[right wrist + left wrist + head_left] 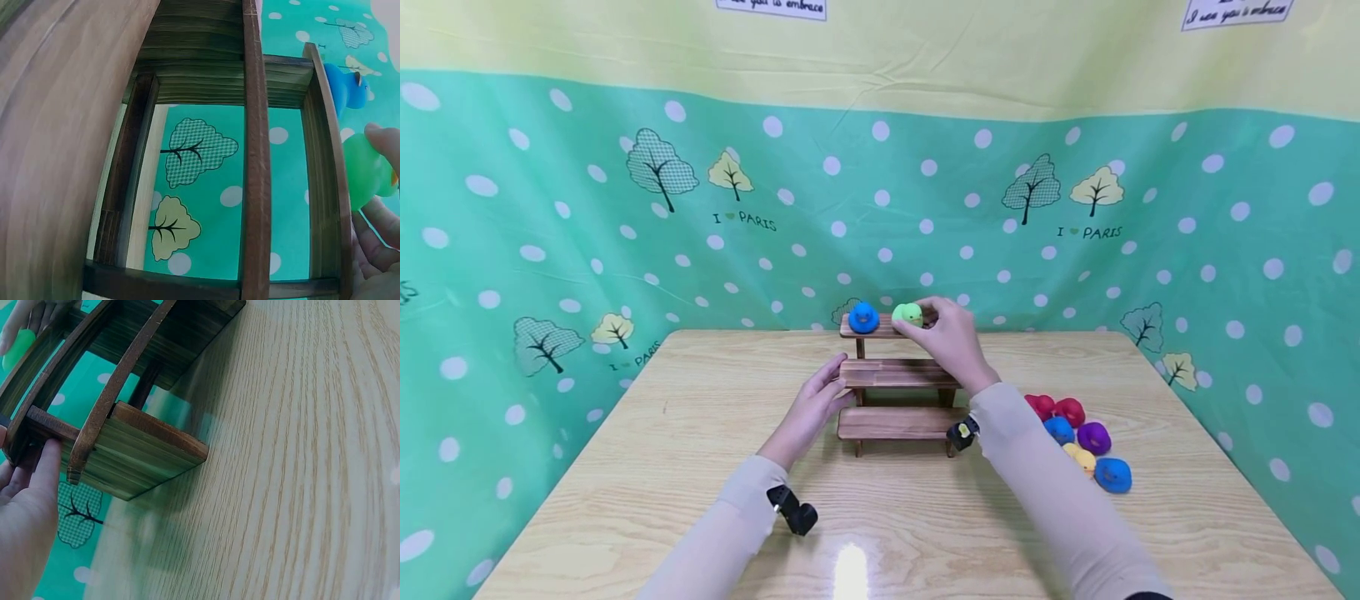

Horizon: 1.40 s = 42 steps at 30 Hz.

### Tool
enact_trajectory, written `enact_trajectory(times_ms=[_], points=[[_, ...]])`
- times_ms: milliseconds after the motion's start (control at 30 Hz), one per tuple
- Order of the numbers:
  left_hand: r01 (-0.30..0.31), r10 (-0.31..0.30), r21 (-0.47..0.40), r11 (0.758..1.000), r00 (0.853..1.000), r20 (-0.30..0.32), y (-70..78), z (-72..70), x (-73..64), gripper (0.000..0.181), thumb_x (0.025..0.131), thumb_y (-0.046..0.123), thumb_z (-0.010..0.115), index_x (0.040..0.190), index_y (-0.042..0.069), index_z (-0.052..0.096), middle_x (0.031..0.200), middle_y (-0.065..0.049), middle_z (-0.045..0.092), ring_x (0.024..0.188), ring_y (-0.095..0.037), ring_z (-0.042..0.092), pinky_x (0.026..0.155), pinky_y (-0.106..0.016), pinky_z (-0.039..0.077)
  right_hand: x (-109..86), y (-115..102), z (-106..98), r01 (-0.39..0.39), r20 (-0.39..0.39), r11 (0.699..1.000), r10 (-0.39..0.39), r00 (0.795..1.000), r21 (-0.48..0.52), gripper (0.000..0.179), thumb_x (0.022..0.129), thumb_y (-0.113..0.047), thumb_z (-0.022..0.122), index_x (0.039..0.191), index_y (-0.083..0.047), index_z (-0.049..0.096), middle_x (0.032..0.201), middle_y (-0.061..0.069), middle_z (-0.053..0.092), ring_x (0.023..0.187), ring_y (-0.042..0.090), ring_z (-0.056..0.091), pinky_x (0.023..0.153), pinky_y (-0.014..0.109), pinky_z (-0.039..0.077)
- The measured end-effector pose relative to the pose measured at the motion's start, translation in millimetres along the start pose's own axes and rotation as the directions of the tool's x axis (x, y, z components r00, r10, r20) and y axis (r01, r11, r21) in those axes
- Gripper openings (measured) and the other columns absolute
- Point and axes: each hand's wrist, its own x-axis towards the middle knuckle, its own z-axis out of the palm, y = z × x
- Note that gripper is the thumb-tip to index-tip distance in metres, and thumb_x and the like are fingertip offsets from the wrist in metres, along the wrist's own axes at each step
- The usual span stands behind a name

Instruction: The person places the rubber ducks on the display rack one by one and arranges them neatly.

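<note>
A three-tier wooden display stand (895,423) stands on the table. My left hand (808,414) holds the left end of its middle shelf, with fingers (45,467) under the board in the left wrist view. My right hand (953,340) pinches a light green rubber duck (907,314) at the top shelf, thumb on one side and fingers on the other. In the right wrist view the green duck (364,172) is right at the top shelf's edge. A blue rubber duck (863,317) sits on the left end of that shelf, just left of the green one.
On the table to the right lies a group of rubber ducks: red (1070,412), purple (1094,438), yellow (1081,459) and blue (1113,475). My right forearm passes close beside them. A green dotted cloth (880,225) hangs behind the wooden table (700,433).
</note>
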Motion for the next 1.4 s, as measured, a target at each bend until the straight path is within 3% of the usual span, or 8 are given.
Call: enact_trajectory(times_ms=[233,467,900,1233,1400], points=[[0.005,-0.005,0.002,1.0,1.0,-0.003,1.4,-0.6,0.1,0.055,0.108,0.007,0.04,0.158,0.001,0.021,0.162,-0.021,0.017,0.146,-0.035,0.027,0.116,-0.046,0.036,2.7,-5.5,8.3,-0.039,-0.017,0.999,0.039,0.999,-0.02,0.047,0.083,-0.04,0.082,0.11,-0.003,0.07,0.097,0.006,0.063,0.09,0.028,0.062,0.071,0.033,0.056],[0.011,-0.011,-0.001,1.0,1.0,-0.008,2.3,-0.6,-0.3,0.055,0.107,0.007,0.041,0.158,0.002,0.021,0.162,-0.021,0.017,0.146,-0.034,0.026,0.115,-0.044,0.037,4.7,-11.1,12.5,-0.087,-0.023,0.992,0.085,0.996,-0.087,0.05,0.083,-0.044,0.081,0.11,-0.004,0.069,0.096,0.005,0.062,0.086,0.02,0.058,0.072,0.034,0.051],[0.006,-0.006,0.001,1.0,1.0,-0.002,1.1,-1.3,-0.1,0.055,0.107,0.007,0.04,0.159,0.002,0.021,0.163,-0.02,0.014,0.146,-0.034,0.025,0.114,-0.041,0.038,8.1,-14.4,15.6,-0.145,-0.022,0.974,0.143,0.989,-0.173,0.061,0.082,-0.055,0.078,0.116,-0.005,0.068,0.098,0.007,0.06,0.088,0.021,0.055,0.078,0.043,0.046],[0.0,0.0,0.007,1.0,1.0,-0.005,0.1,-0.7,-1.4,0.055,0.107,0.007,0.041,0.158,0.0,0.02,0.163,-0.021,0.013,0.146,-0.035,0.025,0.114,-0.043,0.038,6.2,-14.0,15.9,-0.133,-0.018,0.97,0.132,0.991,-0.201,0.066,0.082,-0.059,0.076,0.118,-0.005,0.068,0.095,0.005,0.059,0.087,0.021,0.054,0.076,0.043,0.045],[-0.001,0.001,0.007,1.0,1.0,-0.007,0.4,-0.5,-1.2,0.055,0.107,0.007,0.041,0.158,-0.001,0.021,0.162,-0.022,0.015,0.145,-0.036,0.027,0.114,-0.042,0.039,3.7,-13.9,13.0,-0.109,0.005,0.976,0.112,0.994,-0.188,0.066,0.083,-0.057,0.076,0.121,-0.004,0.066,0.102,0.008,0.061,0.09,0.021,0.054,0.079,0.043,0.044]])
